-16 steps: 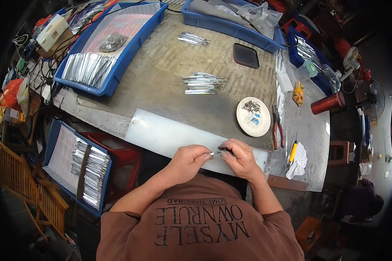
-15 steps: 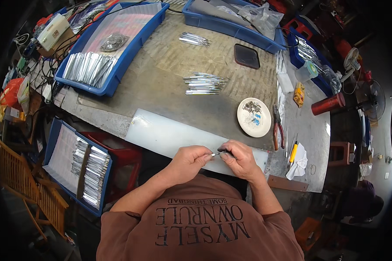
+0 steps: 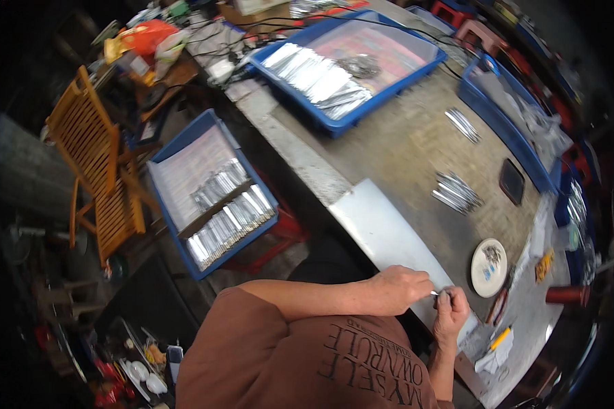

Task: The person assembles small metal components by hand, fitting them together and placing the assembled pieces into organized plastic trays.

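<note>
- Across the right half of the view stretches the worktable (image 3: 300, 151), its near edge running aslant beside the person.
- On its far side sits a blue tray (image 3: 335, 128) with silvery rods and a bag of small parts; left of the table, lower down, is a second blue tray (image 3: 233, 251) of rods.
- Along the near edge lies a white board (image 3: 389, 221), just beyond the hands.
- Over the board's near end, the left hand (image 3: 401, 290) and right hand (image 3: 451, 310) nearly meet, both with curled fingers, pinching a single piece between them. The step appears to be close two-handed fitting or adjusting; the next move would call for both pinches to stay firm and in line.
- Near the right hand rests a round cream plate (image 3: 483, 289) bearing small parts; farther off lies a bundle of rods (image 3: 457, 193).
- Smallest is the slim metal piece (image 3: 434, 293), bridging the gap between the two sets of fingertips; its ends are hidden by the fingers.
</note>
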`<move>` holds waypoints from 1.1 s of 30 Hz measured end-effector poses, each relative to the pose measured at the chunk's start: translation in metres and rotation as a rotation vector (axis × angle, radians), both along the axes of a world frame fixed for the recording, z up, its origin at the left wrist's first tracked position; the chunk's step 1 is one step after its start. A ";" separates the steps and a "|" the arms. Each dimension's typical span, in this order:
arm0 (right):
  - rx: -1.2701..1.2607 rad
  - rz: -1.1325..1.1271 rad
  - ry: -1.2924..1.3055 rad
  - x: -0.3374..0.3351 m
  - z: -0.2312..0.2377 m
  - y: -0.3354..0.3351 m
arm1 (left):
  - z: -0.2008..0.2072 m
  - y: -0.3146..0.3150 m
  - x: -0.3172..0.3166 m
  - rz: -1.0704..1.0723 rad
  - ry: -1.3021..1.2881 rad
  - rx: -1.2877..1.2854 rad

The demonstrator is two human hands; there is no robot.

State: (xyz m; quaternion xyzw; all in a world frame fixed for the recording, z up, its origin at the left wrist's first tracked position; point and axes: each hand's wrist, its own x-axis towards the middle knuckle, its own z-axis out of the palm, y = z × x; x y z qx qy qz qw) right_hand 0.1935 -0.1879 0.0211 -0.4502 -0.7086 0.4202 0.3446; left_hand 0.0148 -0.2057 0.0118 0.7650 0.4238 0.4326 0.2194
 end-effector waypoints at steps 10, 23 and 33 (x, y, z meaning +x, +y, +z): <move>-0.085 -0.060 0.194 -0.001 -0.005 0.014 | -0.005 -0.022 -0.128 0.473 -0.195 -0.232; -0.031 -0.066 0.042 -0.008 -0.006 0.013 | -0.080 -0.127 -0.385 1.286 0.094 -0.734; -0.047 -0.051 0.034 -0.011 -0.009 0.013 | -0.106 -0.120 -0.402 1.204 0.149 -1.054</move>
